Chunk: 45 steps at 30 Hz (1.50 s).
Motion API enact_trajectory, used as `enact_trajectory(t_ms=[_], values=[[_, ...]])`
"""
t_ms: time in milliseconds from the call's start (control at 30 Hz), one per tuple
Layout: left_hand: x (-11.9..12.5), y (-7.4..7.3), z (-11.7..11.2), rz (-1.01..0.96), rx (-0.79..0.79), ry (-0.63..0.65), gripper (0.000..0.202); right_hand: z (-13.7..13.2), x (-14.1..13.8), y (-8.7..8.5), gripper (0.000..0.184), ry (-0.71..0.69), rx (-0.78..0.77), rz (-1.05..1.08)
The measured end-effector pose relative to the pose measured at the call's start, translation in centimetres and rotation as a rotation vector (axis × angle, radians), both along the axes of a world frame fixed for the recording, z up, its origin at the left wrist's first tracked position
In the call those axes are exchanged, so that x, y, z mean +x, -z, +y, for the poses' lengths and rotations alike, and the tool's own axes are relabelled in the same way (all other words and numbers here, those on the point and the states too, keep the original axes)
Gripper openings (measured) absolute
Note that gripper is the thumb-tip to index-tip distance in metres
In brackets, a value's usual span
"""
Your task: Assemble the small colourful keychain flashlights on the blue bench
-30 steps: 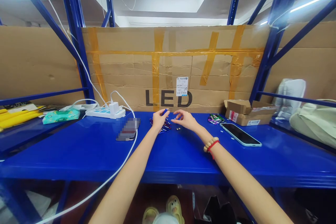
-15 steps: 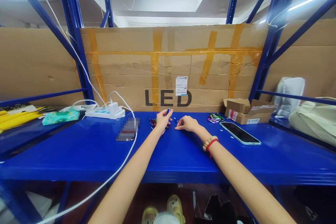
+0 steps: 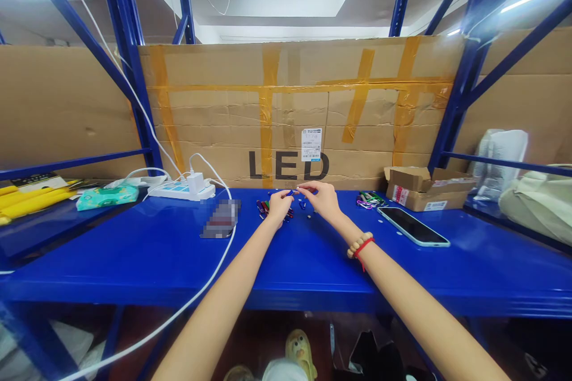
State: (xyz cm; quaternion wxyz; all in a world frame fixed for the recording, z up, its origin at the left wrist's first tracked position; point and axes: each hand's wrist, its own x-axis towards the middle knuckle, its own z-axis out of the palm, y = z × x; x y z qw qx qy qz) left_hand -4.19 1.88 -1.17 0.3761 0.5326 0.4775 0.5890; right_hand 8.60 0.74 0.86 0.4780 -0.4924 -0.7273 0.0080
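Both my hands are raised together just above the back of the blue shelf (image 3: 290, 262). My left hand (image 3: 279, 204) pinches a small blue piece (image 3: 291, 193) between thumb and fingers. My right hand (image 3: 322, 197) is pinched too, its fingertips meeting the left hand's at that piece; what it holds itself is too small to make out. Under and behind the hands lies a small heap of red and blue metal clips (image 3: 264, 207). A few tiny loose parts (image 3: 302, 205) lie on the shelf between the hands. My right wrist wears a bead bracelet and a red cord.
A phone (image 3: 413, 225) lies to the right, beside green and pink clips (image 3: 367, 200) and an open cardboard box (image 3: 424, 189). On the left are a blurred dark object (image 3: 220, 220), a white power strip with charger (image 3: 182, 189) and its cable, and a tissue pack (image 3: 106, 196). A taped "LED" cardboard sheet closes the back.
My right hand dipped to the shelf, pinched something small, then rose to meet my left hand. The left hand kept hold of the blue piece throughout.
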Motion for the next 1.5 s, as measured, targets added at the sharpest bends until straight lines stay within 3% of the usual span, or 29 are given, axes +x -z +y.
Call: enact_trajectory(t_ms=[167, 633, 833, 1100, 1367, 1500], values=[[0.2, 0.3, 0.5, -0.028, -0.011, -0.034, 0.035, -0.1, -0.3, 0.3, 0.013, -0.071, 0.120, -0.083], [-0.4, 0.8, 0.8, 0.164, 0.058, -0.047, 0.032, 0.6, 0.0, 1.0, 0.013, -0.183, 0.117, -0.107], [-0.5, 0.8, 0.7, 0.221, 0.137, -0.059, 0.032, 0.3, -0.2, 0.9, 0.012, -0.186, -0.019, -0.092], [-0.7, 1.1, 0.8, 0.226, 0.098, -0.058, 0.031, -0.1, -0.2, 0.7, 0.021, -0.075, -0.169, -0.141], [-1.5, 0.1, 0.5, 0.056, -0.021, -0.196, 0.034, -0.3, 1.1, 0.4, 0.030, 0.134, -0.414, -0.395], [-1.1, -0.1, 0.2, 0.017, 0.001, -0.154, 0.033, 0.0, 1.5, 0.6, 0.021, 0.097, -0.578, -0.347]])
